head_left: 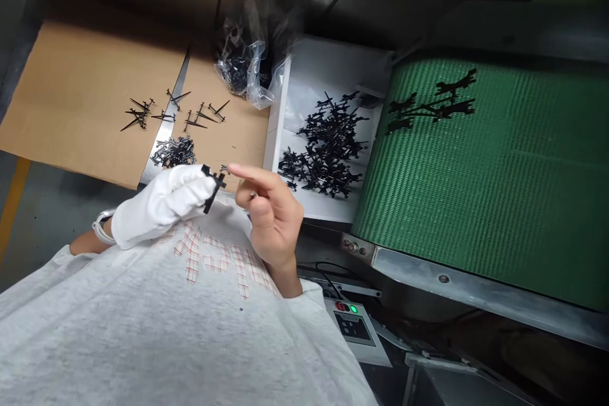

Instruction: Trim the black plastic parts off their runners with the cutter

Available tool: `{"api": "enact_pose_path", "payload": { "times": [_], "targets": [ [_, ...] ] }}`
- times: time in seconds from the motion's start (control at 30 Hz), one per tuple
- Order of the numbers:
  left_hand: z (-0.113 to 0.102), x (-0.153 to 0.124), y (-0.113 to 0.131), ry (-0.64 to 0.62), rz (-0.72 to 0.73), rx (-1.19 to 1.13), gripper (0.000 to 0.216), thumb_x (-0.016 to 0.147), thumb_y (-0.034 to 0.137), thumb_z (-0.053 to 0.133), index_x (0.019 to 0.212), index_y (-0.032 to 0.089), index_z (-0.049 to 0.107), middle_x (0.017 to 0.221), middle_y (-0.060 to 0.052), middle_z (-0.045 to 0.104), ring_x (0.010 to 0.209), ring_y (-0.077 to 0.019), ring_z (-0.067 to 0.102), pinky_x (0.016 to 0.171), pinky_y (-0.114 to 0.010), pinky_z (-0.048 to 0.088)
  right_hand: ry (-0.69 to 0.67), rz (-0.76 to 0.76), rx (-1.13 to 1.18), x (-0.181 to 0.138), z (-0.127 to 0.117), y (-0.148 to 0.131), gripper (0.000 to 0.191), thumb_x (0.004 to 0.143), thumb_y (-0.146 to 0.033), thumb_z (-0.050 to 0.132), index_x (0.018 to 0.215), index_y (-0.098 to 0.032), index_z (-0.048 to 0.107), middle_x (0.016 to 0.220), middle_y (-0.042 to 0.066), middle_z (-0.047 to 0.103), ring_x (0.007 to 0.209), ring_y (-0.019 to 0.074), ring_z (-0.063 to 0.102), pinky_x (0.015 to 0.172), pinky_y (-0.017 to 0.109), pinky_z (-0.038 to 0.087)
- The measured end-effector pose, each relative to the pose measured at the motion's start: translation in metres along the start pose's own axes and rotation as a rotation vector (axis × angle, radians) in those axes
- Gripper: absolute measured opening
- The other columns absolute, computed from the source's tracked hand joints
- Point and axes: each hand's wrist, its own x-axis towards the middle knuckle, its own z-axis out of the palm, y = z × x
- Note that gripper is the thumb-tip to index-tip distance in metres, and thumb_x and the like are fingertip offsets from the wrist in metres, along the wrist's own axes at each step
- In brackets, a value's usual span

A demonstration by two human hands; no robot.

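Observation:
My left hand (pixel 162 202) wears a white glove and is closed on a small black plastic part (pixel 212 186) held close in front of my chest. My bare right hand (pixel 266 212) is right beside it, index finger stretched toward the part, the other fingers curled with a small piece pinched between them that I cannot make out. Beyond the hands, loose black sprue sticks (pixel 176 111) and a small heap of tiny black pieces (pixel 174 151) lie on a cardboard sheet (pixel 71 95).
A white tray (pixel 328 63) holds a pile of black moulded parts (pixel 326 146). A green conveyor belt (pixel 499 171) at right carries a few more parts (pixel 432 103). A clear plastic bag (pixel 245 63) sits behind the cardboard. A control box with red and green buttons (pixel 352 320) is below.

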Motion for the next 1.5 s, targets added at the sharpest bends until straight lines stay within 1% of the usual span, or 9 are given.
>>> {"api": "enact_pose_path", "payload": {
  "times": [0.13,0.5,0.6,0.7,0.8,0.93,1.27,1.4,1.5],
  "targets": [
    [0.0,0.003,0.001,0.018,-0.044,-0.07,0.059,0.085,0.068,0.063,0.063,0.019,0.039,0.059,0.005,0.034,0.053,-0.0076,0.031,0.048,-0.023,0.031,0.104,0.143,0.16,-0.004,0.009,0.008,0.036,0.101,-0.053,0.047,0.114,-0.027,0.067,0.061,-0.005,0.041,0.052,0.0118,0.036,0.049,0.027,0.034],
    [-0.01,0.007,-0.002,-0.065,0.037,0.076,0.03,0.095,0.038,0.051,0.074,0.017,0.054,0.069,0.002,0.053,0.063,-0.0092,0.045,0.06,-0.022,0.043,-0.196,0.375,0.45,0.01,0.016,0.03,0.038,0.086,-0.055,0.069,0.106,-0.026,0.055,0.063,-0.01,0.035,0.05,0.0087,0.034,0.047,0.022,0.035],
    [-0.031,0.019,-0.019,-0.136,-0.079,0.483,0.037,0.098,0.043,0.039,0.074,0.018,0.05,0.072,0.0,0.055,0.065,-0.0116,0.047,0.064,-0.024,0.044,-0.31,0.484,0.128,0.014,-0.002,0.063,0.048,0.08,-0.052,0.075,0.114,-0.025,0.057,0.07,-0.008,0.045,0.057,0.0106,0.044,0.057,0.025,0.045],
    [-0.063,0.041,-0.059,-0.014,-0.262,0.927,0.036,0.097,0.042,0.041,0.072,0.018,0.05,0.075,-0.004,0.058,0.075,-0.0179,0.055,0.073,-0.029,0.043,-0.068,0.682,-0.465,0.008,-0.023,0.11,0.031,0.087,-0.033,0.067,0.115,-0.02,0.061,0.081,-0.001,0.057,0.075,0.0158,0.056,0.078,0.032,0.05],
    [-0.091,0.058,-0.107,0.125,-0.389,1.159,0.029,0.092,0.036,0.048,0.075,0.015,0.059,0.091,-0.014,0.066,0.09,-0.028,0.061,0.078,-0.036,0.041,0.004,0.771,-0.622,-0.011,-0.033,0.154,0.026,0.085,-0.021,0.067,0.109,-0.015,0.063,0.106,0.011,0.064,0.099,0.0238,0.061,0.094,0.042,0.049],
    [-0.105,0.067,-0.147,0.185,-0.47,1.272,0.03,0.091,0.039,0.052,0.088,0.013,0.067,0.101,-0.018,0.07,0.096,-0.0325,0.064,0.08,-0.037,0.041,0.002,0.851,-0.694,-0.035,-0.028,0.19,0.026,0.088,-0.027,0.071,0.111,-0.015,0.065,0.12,0.01,0.065,0.109,0.0241,0.063,0.097,0.046,0.052],
    [-0.108,0.072,-0.149,0.25,-0.515,1.133,0.031,0.09,0.036,0.054,0.1,0.014,0.072,0.113,-0.019,0.073,0.106,-0.0351,0.064,0.087,-0.039,0.042,0.054,0.845,-0.656,-0.034,-0.024,0.217,0.033,0.096,-0.037,0.064,0.122,-0.017,0.062,0.125,0.009,0.065,0.11,0.0226,0.066,0.094,0.045,0.058],
    [-0.109,0.064,-0.132,0.329,-0.515,0.9,0.044,0.093,0.045,0.046,0.118,0.015,0.067,0.114,-0.018,0.073,0.098,-0.0297,0.065,0.081,-0.036,0.046,0.004,0.755,-0.506,-0.029,-0.023,0.199,0.026,0.095,-0.038,0.063,0.106,-0.015,0.065,0.101,0.004,0.068,0.081,0.0139,0.065,0.074,0.032,0.057],
    [-0.093,0.059,-0.118,0.26,-0.489,0.649,0.059,0.095,0.058,0.031,0.11,0.012,0.065,0.094,-0.016,0.074,0.069,-0.0199,0.062,0.065,-0.031,0.046,-0.038,0.645,-0.376,-0.02,-0.019,0.168,0.026,0.09,-0.041,0.064,0.092,-0.016,0.064,0.09,0.001,0.067,0.053,0.006,0.043,0.055,0.024,0.043]
  ]
}}
